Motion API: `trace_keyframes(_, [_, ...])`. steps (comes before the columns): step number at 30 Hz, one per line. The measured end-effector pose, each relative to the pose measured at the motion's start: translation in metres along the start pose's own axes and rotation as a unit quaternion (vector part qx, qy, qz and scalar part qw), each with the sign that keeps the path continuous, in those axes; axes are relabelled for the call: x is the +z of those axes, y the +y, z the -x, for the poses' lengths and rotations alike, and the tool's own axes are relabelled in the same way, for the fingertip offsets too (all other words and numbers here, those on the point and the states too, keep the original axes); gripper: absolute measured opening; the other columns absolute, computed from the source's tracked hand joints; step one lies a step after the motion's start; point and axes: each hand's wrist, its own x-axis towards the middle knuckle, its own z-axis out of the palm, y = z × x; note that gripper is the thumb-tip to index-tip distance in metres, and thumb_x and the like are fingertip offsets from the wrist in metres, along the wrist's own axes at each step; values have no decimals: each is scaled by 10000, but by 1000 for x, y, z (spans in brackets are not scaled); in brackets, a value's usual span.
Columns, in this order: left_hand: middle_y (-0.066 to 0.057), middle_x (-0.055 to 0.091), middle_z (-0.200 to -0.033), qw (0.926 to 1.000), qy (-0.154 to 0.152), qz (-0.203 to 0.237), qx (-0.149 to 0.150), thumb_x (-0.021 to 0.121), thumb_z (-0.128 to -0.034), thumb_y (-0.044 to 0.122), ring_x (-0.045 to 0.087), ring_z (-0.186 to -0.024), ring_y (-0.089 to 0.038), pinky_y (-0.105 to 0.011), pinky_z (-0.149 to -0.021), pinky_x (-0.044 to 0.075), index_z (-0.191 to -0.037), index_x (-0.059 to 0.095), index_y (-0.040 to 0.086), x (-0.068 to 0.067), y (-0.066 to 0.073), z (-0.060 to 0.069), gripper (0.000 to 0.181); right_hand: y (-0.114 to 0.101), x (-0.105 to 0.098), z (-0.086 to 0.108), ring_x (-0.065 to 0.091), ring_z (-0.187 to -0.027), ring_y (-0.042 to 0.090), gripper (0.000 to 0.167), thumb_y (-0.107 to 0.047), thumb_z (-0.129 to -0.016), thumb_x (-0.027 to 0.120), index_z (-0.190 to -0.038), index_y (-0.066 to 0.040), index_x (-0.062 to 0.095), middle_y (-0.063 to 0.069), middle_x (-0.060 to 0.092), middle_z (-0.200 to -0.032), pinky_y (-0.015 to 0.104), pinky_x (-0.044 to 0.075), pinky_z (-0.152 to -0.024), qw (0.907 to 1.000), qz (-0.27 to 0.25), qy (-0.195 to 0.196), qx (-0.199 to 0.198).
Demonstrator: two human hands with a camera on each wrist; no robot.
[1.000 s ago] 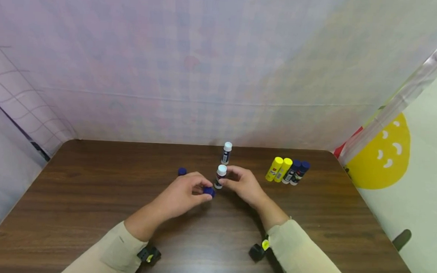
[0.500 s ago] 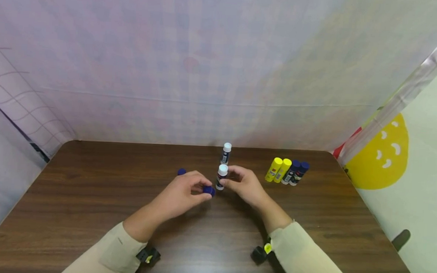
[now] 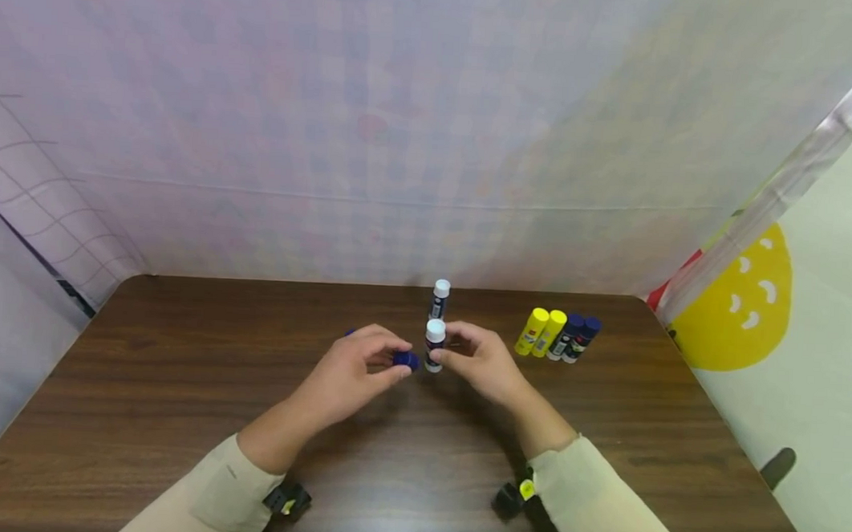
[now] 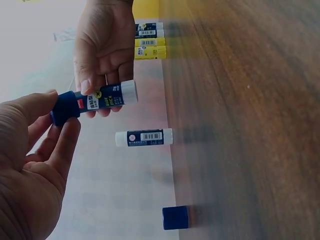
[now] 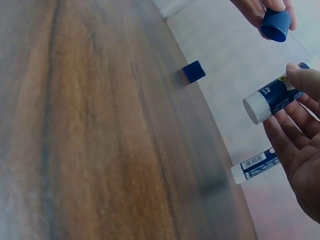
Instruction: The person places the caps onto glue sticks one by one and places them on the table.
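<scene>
My left hand pinches a dark blue cap between thumb and fingertips. The cap's hollow end shows in the right wrist view. To its right, my right hand holds an uncapped glue stick roughly upright, its base above the table. This stick has a dark blue label and white ends. In the head view the cap and stick are a small gap apart. A second uncapped glue stick stands just behind. Another blue cap sits on the table, mostly hidden by my left hand in the head view.
Two yellow glue sticks and two dark blue capped ones stand in a row at the back right of the brown wooden table. A pale checked cloth hangs behind the table's far edge.
My left hand has moved up slightly in the head view with the cap, now covering most of the other cap. The right hand and its glue stick have shifted slightly right.
</scene>
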Motion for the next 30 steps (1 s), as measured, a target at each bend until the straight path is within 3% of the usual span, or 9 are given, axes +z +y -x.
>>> trace_keyframes(3, [6,679,-1174,9999,66,71,94,792,-936,153,731,-1023,-154,-228,-929,611,-1221,728,95,-1,0,0,298,-3,-2,2,708,-1063,241,272,-96,-942,772,-1203,-41,718,146,752,-1174,301,609,-891,10000,-11,-36,-42])
trace_keyframes(12, [-6,692,-1149,9996,179,235,-22,814,-914,131,743,-1003,-164,-213,-904,614,-1145,736,98,-1,3,-1,246,-12,-6,7,710,-1043,215,268,-102,-950,765,-1210,-64,715,126,743,-1189,293,622,-861,9998,-50,-71,-176])
trace_keyframes(18, [-7,682,-1163,9985,350,402,74,800,-928,134,728,-1045,-169,-242,-943,611,-1180,736,94,-1,2,0,263,-14,-7,7,710,-1057,210,278,-75,-950,757,-1223,-51,709,138,736,-1202,303,630,-849,9997,-127,-110,-189])
trace_keyframes(24, [2,680,-1168,9980,534,215,264,789,-938,155,717,-1076,-162,-271,-975,605,-1194,759,102,-2,0,3,263,-17,-6,8,699,-1111,254,289,-84,-948,762,-1232,-66,711,131,726,-1217,320,627,-894,9993,-172,-216,-235])
trace_keyframes(30, [13,685,-1195,9989,442,134,94,782,-948,187,712,-1088,-159,-293,-982,606,-1195,757,126,-4,4,2,255,-20,-8,9,701,-1101,265,296,-60,-932,773,-1223,-62,716,128,718,-1207,316,633,-878,9991,-133,-148,-366])
